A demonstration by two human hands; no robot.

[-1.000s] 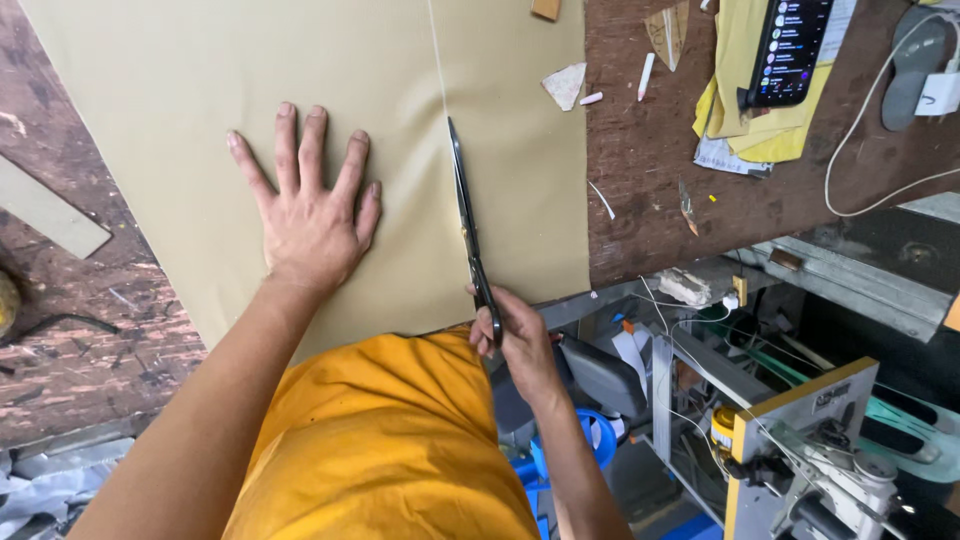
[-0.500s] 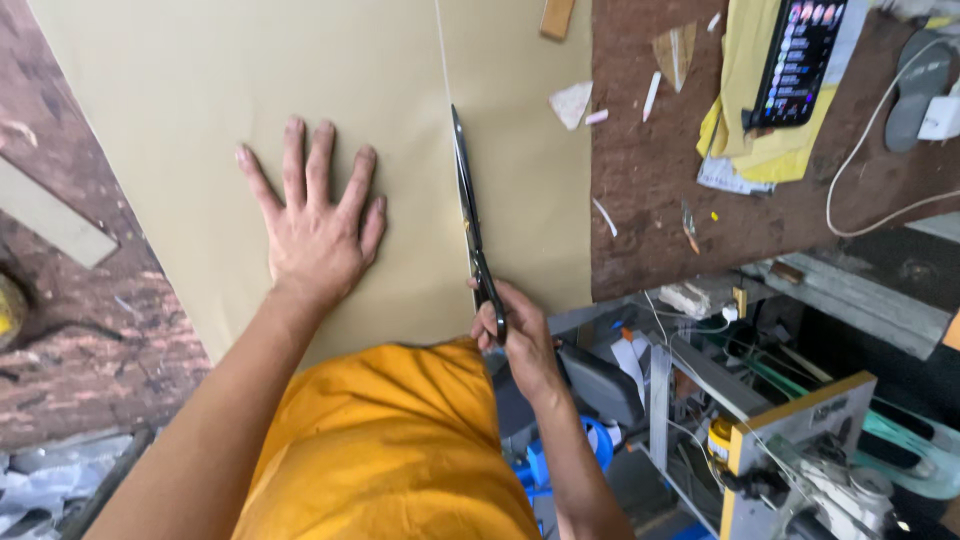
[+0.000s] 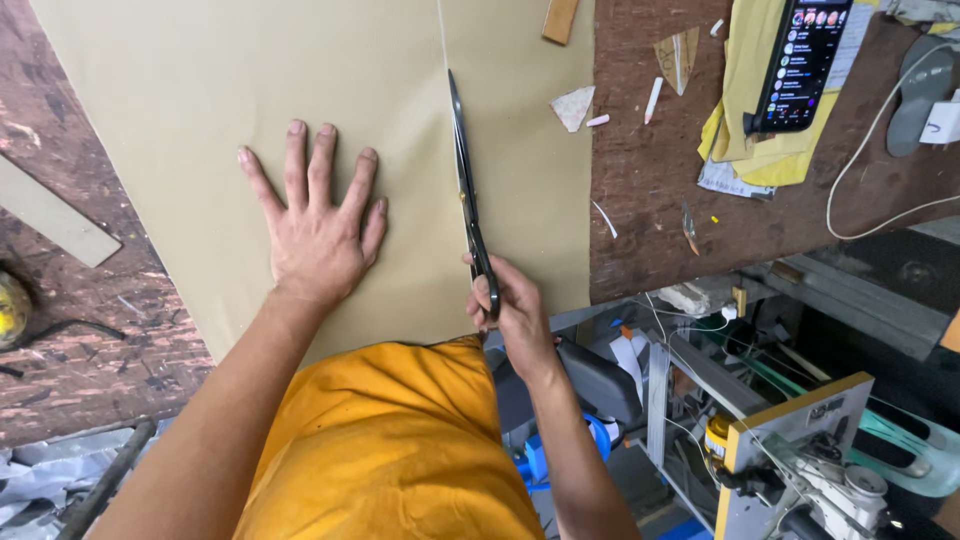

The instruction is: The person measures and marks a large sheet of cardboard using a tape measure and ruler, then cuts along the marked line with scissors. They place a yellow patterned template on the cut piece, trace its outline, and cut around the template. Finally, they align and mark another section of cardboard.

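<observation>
A large sheet of khaki fabric [image 3: 200,100] lies flat on a worn brown worktable [image 3: 660,190]. My left hand [image 3: 315,225] is spread palm-down on the fabric, fingers apart. My right hand [image 3: 505,305] grips the handles of long black scissors [image 3: 465,180] at the table's near edge. The blades point away from me along a thin white chalk line [image 3: 440,30] drawn on the fabric. The blades look nearly closed.
To the right on the table lie a lit smartphone [image 3: 800,60] on yellow papers, chalk pieces [image 3: 650,98], fabric scraps [image 3: 572,105], a white cable [image 3: 880,150]. A grey strip [image 3: 50,215] lies at left. Below the edge stands a machine with a yellow frame [image 3: 790,440].
The scissors have moved forward along the chalk line, their tip farther up the fabric, and my right hand followed onto the fabric's near edge. My left hand stays put.
</observation>
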